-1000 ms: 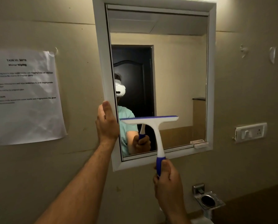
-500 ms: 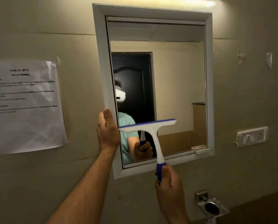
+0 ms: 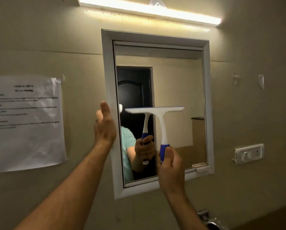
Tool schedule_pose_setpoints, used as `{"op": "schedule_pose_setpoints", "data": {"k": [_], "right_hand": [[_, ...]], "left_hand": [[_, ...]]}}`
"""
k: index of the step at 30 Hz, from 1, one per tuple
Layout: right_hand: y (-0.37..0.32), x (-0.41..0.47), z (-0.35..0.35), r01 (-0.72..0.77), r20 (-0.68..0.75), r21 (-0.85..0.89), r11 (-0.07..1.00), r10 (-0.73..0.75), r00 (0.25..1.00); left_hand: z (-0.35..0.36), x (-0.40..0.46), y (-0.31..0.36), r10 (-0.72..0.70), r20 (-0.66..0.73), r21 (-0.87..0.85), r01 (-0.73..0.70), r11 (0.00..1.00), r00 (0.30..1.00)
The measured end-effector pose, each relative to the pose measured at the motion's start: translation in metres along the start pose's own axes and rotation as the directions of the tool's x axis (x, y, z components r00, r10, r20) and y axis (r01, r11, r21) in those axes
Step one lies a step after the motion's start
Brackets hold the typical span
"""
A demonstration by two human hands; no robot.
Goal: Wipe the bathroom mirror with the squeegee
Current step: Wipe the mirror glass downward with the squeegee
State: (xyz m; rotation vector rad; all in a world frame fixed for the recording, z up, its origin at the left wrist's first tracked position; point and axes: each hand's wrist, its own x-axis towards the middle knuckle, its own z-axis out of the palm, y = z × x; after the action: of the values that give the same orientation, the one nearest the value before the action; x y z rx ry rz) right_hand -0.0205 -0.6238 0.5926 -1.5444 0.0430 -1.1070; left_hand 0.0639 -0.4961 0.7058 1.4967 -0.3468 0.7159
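Observation:
A mirror with a white frame [image 3: 207, 103] hangs on the beige wall. My right hand [image 3: 169, 166] grips the blue handle of a white squeegee [image 3: 158, 113], held upright with its blade level across the lower middle of the glass. The blade's reflection meets it at the top edge. My left hand [image 3: 104, 125] lies flat with fingers up against the left side of the mirror frame, holding nothing. The glass reflects a dark door, my arm and the squeegee.
A printed paper sheet [image 3: 25, 123] is taped to the wall left of the mirror. A tube light [image 3: 148, 11] glows above it. A switch plate [image 3: 248, 153] and wall hooks [image 3: 261, 81] sit to the right. A metal holder [image 3: 210, 221] juts out at the bottom right.
The view has tilted up, so the light above the mirror now shows. The squeegee has risen higher on the glass. My left hand stays on the frame's left side.

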Motion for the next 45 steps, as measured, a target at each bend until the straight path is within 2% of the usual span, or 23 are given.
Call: {"op": "schedule_pose_setpoints", "data": {"k": [4,11,16,21,24,29,38,41,45], "right_hand": [[-0.024,0.052,-0.007,0.095,-0.011,-0.066,0.993,-0.096,0.995],[-0.007,0.057,-0.023,0.078,0.058,-0.019,0.997,-0.076,0.995],[-0.039,0.116,-0.042,0.138,-0.185,-0.156,0.978,-0.166,0.969],[-0.083,0.191,-0.044,0.203,-0.239,-0.209,0.957,-0.251,0.938],[-0.054,0.185,-0.048,0.157,-0.231,-0.177,0.972,-0.195,0.953],[0.001,0.127,-0.054,0.044,-0.222,-0.127,0.991,-0.071,0.972],[-0.028,0.136,-0.072,-0.010,-0.139,-0.084,0.996,-0.002,0.990],[-0.012,0.121,-0.074,-0.057,-0.157,-0.074,0.996,0.045,0.987],[0.020,0.088,-0.079,-0.160,-0.138,-0.030,0.987,0.154,0.978]], "left_hand": [[0.010,0.034,0.052,0.052,-0.016,-0.033,-0.053,0.998,0.999],[0.026,0.050,0.040,0.094,-0.139,0.039,-0.090,0.995,0.986],[0.033,0.055,0.036,0.142,-0.127,0.030,-0.139,0.990,0.982],[0.037,0.061,0.040,0.148,-0.146,0.019,-0.147,0.989,0.978],[0.037,0.066,0.039,0.166,-0.141,0.034,-0.162,0.986,0.976],[0.036,0.066,0.038,0.158,-0.133,0.032,-0.155,0.987,0.978],[0.032,0.066,0.039,0.151,-0.126,0.039,-0.147,0.988,0.980],[0.029,0.065,0.045,0.148,-0.087,0.001,-0.148,0.989,0.985],[0.024,0.046,0.032,0.146,-0.036,0.031,-0.145,0.989,0.989]]}}
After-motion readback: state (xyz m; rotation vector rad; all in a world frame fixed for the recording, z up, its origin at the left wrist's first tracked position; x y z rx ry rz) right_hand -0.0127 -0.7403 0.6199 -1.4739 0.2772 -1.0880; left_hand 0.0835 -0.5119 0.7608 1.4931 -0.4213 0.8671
